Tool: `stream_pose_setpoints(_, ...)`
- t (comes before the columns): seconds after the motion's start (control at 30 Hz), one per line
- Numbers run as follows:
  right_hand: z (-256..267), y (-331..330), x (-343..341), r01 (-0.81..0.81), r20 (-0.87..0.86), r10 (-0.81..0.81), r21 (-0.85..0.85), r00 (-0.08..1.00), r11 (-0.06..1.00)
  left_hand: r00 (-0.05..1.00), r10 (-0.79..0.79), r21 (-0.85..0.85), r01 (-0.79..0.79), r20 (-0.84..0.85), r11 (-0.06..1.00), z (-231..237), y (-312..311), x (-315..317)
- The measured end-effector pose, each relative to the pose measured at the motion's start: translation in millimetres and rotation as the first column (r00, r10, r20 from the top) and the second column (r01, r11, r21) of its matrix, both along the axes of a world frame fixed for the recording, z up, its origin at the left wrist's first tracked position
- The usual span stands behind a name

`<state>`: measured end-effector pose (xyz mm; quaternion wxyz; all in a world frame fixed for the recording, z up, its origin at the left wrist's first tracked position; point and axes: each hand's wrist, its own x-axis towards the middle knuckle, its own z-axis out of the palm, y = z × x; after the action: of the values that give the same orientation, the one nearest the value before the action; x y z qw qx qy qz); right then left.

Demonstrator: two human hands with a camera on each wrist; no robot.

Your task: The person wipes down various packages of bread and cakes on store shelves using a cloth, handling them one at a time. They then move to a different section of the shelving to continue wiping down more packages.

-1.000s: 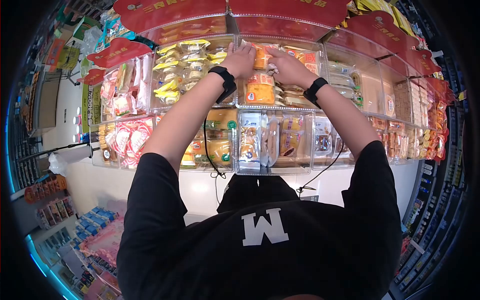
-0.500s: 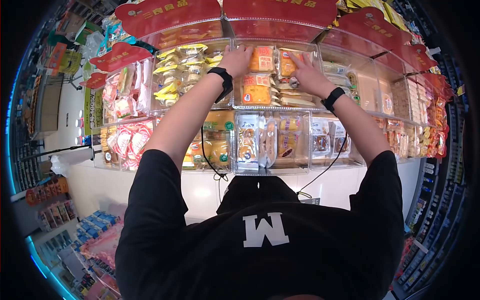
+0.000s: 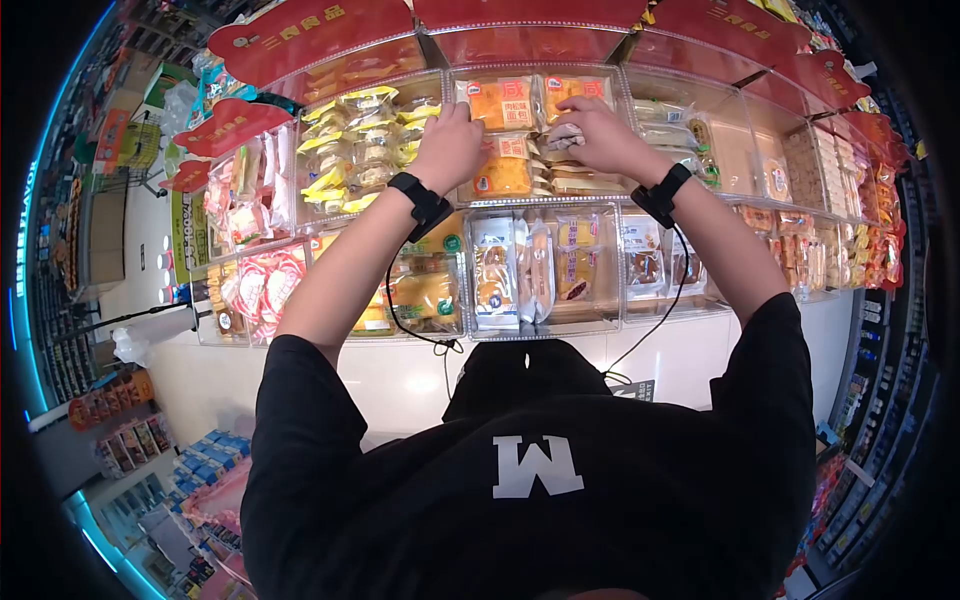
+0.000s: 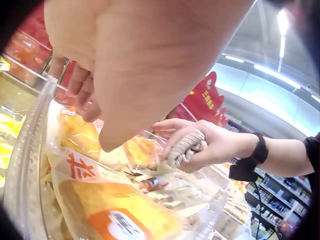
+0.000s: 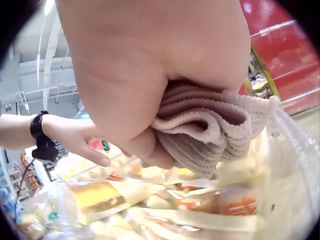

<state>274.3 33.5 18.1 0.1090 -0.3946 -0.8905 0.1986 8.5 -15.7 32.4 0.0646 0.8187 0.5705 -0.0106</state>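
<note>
Right hand (image 3: 605,140) grips a folded, pale ribbed cloth (image 5: 227,132), upper centre of the head view.
The left hand (image 3: 448,150), fingers loosely extended, is near flat rectangular bread packets (image 3: 500,108) in clear, orange-printed plastic.

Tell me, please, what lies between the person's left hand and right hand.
The head view shows a nearer bread pack and a farther bread pack between the left hand and the right hand, which holds a cloth.
</note>
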Motion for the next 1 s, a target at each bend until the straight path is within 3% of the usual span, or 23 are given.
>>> stream_pose_setpoints(0.03, 0.1, -3.2, -8.2, 0.000, -0.001, 0.000, -0.004, 1.000, 1.000, 1.000, 0.000, -0.004, 0.000, -0.001, 1.000, -8.6, -1.2, -0.5)
stream_pose_setpoints(0.07, 0.9, -5.7, -18.4, 0.040, -0.059, -0.067, -0.366, 0.996, 0.930, 0.999, -0.009, -0.084, 0.013, 0.047, 0.996, -20.8, -2.2, -2.9)
stream_pose_setpoints(0.1, 1.7, -6.6, -26.0, 0.047, -0.091, -0.147, -0.679, 0.985, 0.733, 0.996, -0.013, -0.160, 0.028, 0.093, 0.987, -26.8, -2.7, -5.8)
stream_pose_setpoints(0.17, -27.1, 1.2, -39.6, 0.017, -0.136, -0.151, -0.687, 0.979, 0.726, 0.992, -0.072, -0.194, 0.092, 0.108, 0.977, -9.0, -9.3, 0.6)
stream_pose_setpoints(0.23, -28.8, 2.9, -51.8, 0.149, -0.039, -0.260, -0.732, 0.965, 0.664, 0.984, 0.036, -0.311, 0.021, 0.175, 0.950, -5.8, -13.4, 5.4)
stream_pose_setpoints(0.27, -29.5, 2.0, -53.9, 0.148, -0.042, -0.261, -0.734, 0.964, 0.663, 0.991, 0.069, -0.322, -0.028, 0.116, 0.946, -13.7, -14.9, 8.7)
stream_pose_setpoints(0.33, -22.6, -1.5, -56.8, -0.060, -0.179, -0.438, -0.961, 0.881, 0.272, 0.987, 0.130, -0.354, -0.089, 0.094, 0.931, -11.8, -18.0, 17.9)
stream_pose_setpoints(0.43, -20.6, -8.3, -66.8, -0.026, -0.174, -0.421, -0.942, 0.890, 0.334, 0.977, 0.189, -0.399, -0.137, 0.095, 0.907, -10.1, -14.8, 25.4)
stream_pose_setpoints(0.5, -14.9, -9.4, -66.6, -0.126, -0.239, -0.426, -0.952, 0.872, 0.278, 0.974, 0.196, -0.416, -0.131, 0.117, 0.900, -8.6, -17.6, 24.3)
stream_pose_setpoints(0.57, -2.4, -8.7, -62.5, -0.181, -0.269, -0.574, -0.961, 0.773, 0.207, 0.884, 0.374, -0.355, -0.267, 0.279, 0.896, -5.0, -23.0, 15.3)
stream_pose_setpoints(0.63, 1.6, -7.4, -55.6, -0.179, -0.233, -0.654, -0.972, 0.720, 0.149, 0.844, 0.421, -0.336, -0.311, 0.332, 0.889, -6.3, -23.9, 4.5)
stream_pose_setpoints(0.7, 7.3, -5.2, -48.1, -0.364, -0.277, -0.654, -0.932, 0.704, 0.003, 0.623, 0.444, -0.335, -0.293, 0.644, 0.896, -6.6, -19.9, -5.6)
stream_pose_setpoints(0.73, 10.1, -7.7, -47.1, -0.401, -0.299, -0.677, -0.916, 0.672, 0.007, 0.468, 0.504, -0.388, -0.325, 0.726, 0.862, -1.0, -23.5, -3.7)
stream_pose_setpoints(0.77, 13.4, -10.2, -46.4, -0.401, -0.297, -0.677, -0.916, 0.673, 0.003, 0.468, 0.507, -0.391, -0.327, 0.724, 0.860, 2.3, -23.7, -2.1)
stream_pose_setpoints(0.83, 21.6, -14.7, -45.9, -0.430, -0.323, -0.755, -0.901, 0.571, 0.061, -0.032, 0.518, -0.507, -0.266, 0.855, 0.820, 14.6, -25.6, 2.6)
stream_pose_setpoints(0.87, 26.1, -16.0, -44.1, -0.431, -0.355, -0.771, -0.895, 0.529, 0.116, -0.182, 0.516, -0.547, -0.229, 0.837, 0.806, 24.6, -29.5, 8.9)
stream_pose_setpoints(0.9, 29.8, -18.2, -45.2, -0.431, -0.356, -0.766, -0.895, 0.535, 0.115, -0.187, 0.513, -0.545, -0.234, 0.838, 0.805, 20.4, -27.8, 9.6)
stream_pose_setpoints(0.97, 36.3, -22.7, -45.4, -0.440, -0.473, -0.808, -0.845, 0.350, 0.304, -0.411, 0.494, -0.520, 0.054, 0.767, 0.852, 8.4, -22.2, 11.2)
stream_pose_setpoints(1.0, 39.6, -23.7, -43.0, -0.441, -0.468, -0.804, -0.849, 0.367, 0.292, -0.448, 0.492, -0.522, 0.065, 0.747, 0.851, 10.1, -25.6, 17.4)
